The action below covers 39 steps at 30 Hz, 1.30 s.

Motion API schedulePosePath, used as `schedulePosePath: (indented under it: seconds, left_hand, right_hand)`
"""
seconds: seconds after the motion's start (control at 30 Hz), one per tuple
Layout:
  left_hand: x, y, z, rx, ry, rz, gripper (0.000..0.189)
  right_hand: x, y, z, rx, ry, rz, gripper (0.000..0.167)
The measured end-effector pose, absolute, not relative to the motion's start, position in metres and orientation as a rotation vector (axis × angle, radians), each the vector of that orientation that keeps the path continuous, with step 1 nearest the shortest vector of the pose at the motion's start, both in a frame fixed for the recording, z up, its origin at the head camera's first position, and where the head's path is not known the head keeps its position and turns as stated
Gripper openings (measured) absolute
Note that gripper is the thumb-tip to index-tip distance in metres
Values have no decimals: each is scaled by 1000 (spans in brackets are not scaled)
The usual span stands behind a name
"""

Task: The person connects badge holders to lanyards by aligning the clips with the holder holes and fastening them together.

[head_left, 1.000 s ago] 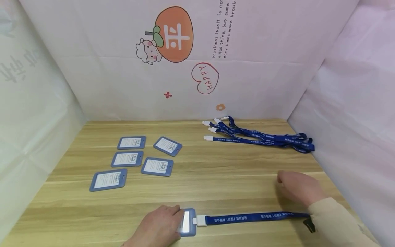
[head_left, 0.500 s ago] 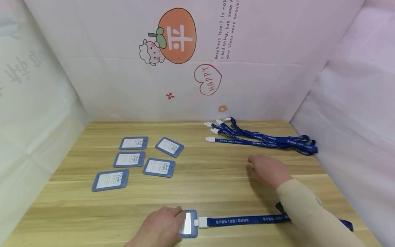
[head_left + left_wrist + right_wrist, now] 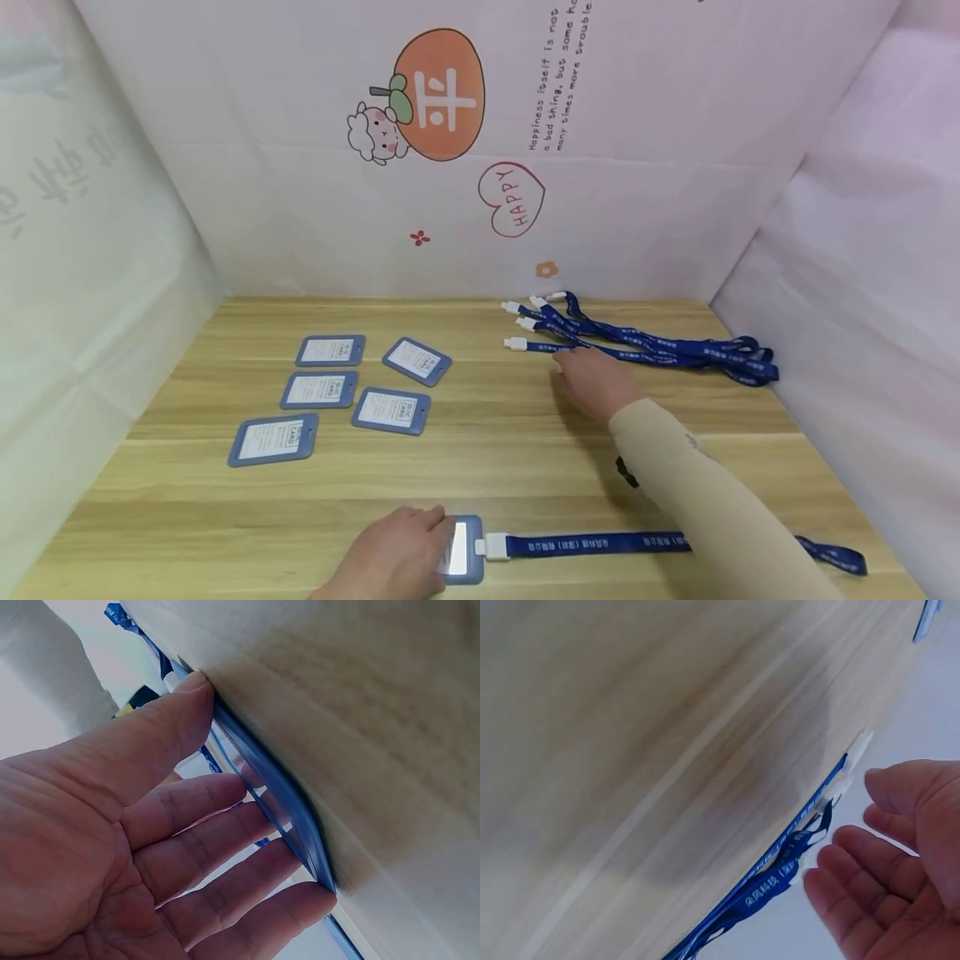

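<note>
In the head view my left hand [image 3: 397, 550] holds a blue badge holder [image 3: 468, 550], covering its left part. The left wrist view shows my thumb and fingertips touching the badge holder [image 3: 285, 802]. A white clip joins it to a dark blue lanyard [image 3: 600, 544], partly hidden under my right sleeve. My right hand [image 3: 596, 379] is at the near side of the bunched blue lanyards [image 3: 675, 346]. In the right wrist view its thumb and loosely bent fingers are apart, beside the white clips, with nothing held.
Several blue badge holders [image 3: 390, 410] with white cards lie on the left of the wooden table [image 3: 480, 467]. White printed cloth [image 3: 637, 208] walls the table at the back and both sides.
My right hand has moved left and away from me, from the attached lanyard's right part to the bunched lanyards. My left hand stays on the badge holder. The head view has shifted slightly.
</note>
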<state>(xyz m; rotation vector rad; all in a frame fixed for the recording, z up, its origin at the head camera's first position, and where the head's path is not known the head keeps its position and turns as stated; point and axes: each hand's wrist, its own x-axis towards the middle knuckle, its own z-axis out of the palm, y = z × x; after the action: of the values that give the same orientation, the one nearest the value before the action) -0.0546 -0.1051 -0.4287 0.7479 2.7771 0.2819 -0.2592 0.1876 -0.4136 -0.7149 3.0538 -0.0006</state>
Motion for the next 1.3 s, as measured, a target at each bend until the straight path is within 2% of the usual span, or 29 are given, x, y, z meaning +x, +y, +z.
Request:
schedulePosePath:
  seconds: [0.23,0.5,1.3]
  left_hand:
    - [-55,-104,-430,738,2769,296,49]
    - [-56,-104,-432,755,2754,286,48]
    - [-59,-103,-436,774,2759,267,47]
  right_hand:
    - [-277,169,-421,-736,3076,16,27]
    - [-289,152,-427,-635,3041,29,40]
    - [-303,127,-435,-632,2962,-4,42]
